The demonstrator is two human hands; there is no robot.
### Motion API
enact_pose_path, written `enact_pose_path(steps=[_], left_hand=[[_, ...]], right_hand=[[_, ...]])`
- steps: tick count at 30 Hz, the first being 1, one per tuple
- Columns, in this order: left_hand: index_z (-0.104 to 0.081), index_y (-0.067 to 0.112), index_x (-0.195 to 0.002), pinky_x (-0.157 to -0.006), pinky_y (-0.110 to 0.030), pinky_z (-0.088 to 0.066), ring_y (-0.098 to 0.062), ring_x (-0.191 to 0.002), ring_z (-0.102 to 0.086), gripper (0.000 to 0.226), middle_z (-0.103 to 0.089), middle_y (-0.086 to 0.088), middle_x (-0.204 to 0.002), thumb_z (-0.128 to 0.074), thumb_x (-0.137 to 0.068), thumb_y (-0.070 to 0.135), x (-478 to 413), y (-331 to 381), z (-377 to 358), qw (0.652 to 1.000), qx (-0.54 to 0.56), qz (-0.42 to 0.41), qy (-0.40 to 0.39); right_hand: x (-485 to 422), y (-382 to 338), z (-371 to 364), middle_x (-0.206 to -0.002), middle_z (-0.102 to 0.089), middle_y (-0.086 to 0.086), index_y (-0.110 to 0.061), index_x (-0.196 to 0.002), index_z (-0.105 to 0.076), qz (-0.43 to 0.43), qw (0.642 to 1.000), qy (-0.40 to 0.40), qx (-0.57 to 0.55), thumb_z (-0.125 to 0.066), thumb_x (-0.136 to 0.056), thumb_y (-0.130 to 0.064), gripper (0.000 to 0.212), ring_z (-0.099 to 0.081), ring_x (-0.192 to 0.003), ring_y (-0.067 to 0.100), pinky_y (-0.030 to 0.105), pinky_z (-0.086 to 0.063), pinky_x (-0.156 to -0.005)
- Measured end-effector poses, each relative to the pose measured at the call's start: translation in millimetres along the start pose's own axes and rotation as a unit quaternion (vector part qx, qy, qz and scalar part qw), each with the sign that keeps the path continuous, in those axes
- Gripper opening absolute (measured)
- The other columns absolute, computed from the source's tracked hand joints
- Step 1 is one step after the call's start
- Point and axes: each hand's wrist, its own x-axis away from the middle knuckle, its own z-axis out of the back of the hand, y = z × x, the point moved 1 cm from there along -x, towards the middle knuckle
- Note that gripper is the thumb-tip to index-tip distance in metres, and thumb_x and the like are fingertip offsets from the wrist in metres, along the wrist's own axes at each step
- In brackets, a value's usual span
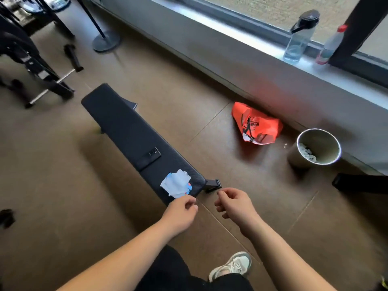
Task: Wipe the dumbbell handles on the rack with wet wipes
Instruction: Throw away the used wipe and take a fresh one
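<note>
Wet wipes pack: pale blue and white, crumpled, lying flat on the near end of the worktop, a long black padded bench running from lower centre toward upper left. Phone: black, face down on the same worktop, just beyond the pack and apart from it. Left hand: reached forward to the near corner of the worktop, right at the lower edge of the pack; fingers curled with thumb and forefinger close together; whether they pinch the pack's edge cannot be told. Right hand: held over the floor just right of the worktop's end, well clear of the pack; fingers loosely curled, nothing seen in them. Dumbbell rack: a dark metal frame stands at upper left, far from both hands, too blurred to make out any handles. Bin: round metal, on the floor at right, with crumpled white wipes inside. Orange bag: on the floor between worktop and bin, near the wall. Window sill: carries a clear bottle with a black lid and, beside it, a red-capped bottle. Shoe: pale, on the floor at bottom.
</note>
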Motion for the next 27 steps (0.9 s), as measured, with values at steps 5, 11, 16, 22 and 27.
enact_pose_path(steps=[5, 11, 16, 22, 27], left_hand=[[-0.065, 0.025, -0.131, -0.095, -0.023, -0.045, -0.012, -0.111, -0.062, 0.032, -0.066, 0.009, -0.126, -0.061, -0.099, 0.032, -65.2, -65.8, 59.6, 0.995, -0.09, 0.0, -0.032], [-0.065, 0.025, -0.131, -0.104, -0.031, -0.047, -0.016, -0.117, -0.062, 0.035, -0.067, 0.006, -0.129, -0.059, -0.098, 0.034, -185.5, -138.0, 90.4, 0.972, -0.201, -0.055, -0.106], [-0.061, 0.024, -0.138, -0.11, -0.031, -0.041, -0.019, -0.128, -0.057, 0.038, -0.06, 0.004, -0.143, -0.055, -0.1, 0.027, -266.3, -160.4, 94.8, 0.939, -0.269, -0.143, -0.158], [-0.044, 0.016, -0.154, -0.115, -0.031, -0.033, -0.022, -0.144, -0.044, 0.054, -0.048, -0.002, -0.157, -0.058, -0.102, 0.025, -335.4, -164.3, 75.1, 0.929, -0.265, -0.191, -0.175], [-0.055, 0.017, -0.143, -0.099, -0.037, -0.047, -0.027, -0.12, -0.059, 0.047, -0.064, -0.003, -0.131, -0.061, -0.096, 0.019, -356.7, -177.5, 59.9, 0.933, -0.268, -0.189, -0.147]], right_hand=[[-50.3, 11.6, -82.7, -0.079, -0.072, -0.001, -0.023, -0.098, -0.071, -0.018, 1.0, 0.011, 0.01, -0.054, -0.103, -0.027, 0.018, -0.063, -0.064, 0.009, 0.028, -0.051, -0.06], [-123.3, 58.0, -183.4, -0.103, -0.074, -0.012, -0.028, -0.116, -0.07, -0.031, 0.997, 0.053, 0.053, -0.06, -0.099, -0.029, 0.019, -0.067, -0.092, 0.001, 0.021, -0.051, -0.081], [-169.7, 80.9, -224.9, -0.108, -0.074, -0.014, -0.027, -0.117, -0.072, -0.064, 0.986, 0.155, -0.009, -0.063, -0.099, -0.025, 0.02, -0.067, -0.096, -0.003, 0.014, -0.049, -0.08], [-204.6, 101.5, -247.5, -0.112, -0.07, -0.014, -0.023, -0.119, -0.07, -0.104, 0.968, 0.229, -0.014, -0.059, -0.099, -0.025, 0.022, -0.064, -0.106, 0.007, 0.026, -0.048, -0.089], [-209.5, 115.7, -258.0, -0.107, -0.072, -0.012, -0.025, -0.113, -0.072, -0.106, 0.957, 0.262, -0.058, -0.058, -0.098, -0.022, 0.021, -0.065, -0.101, 0.005, 0.025, -0.05, -0.084]])
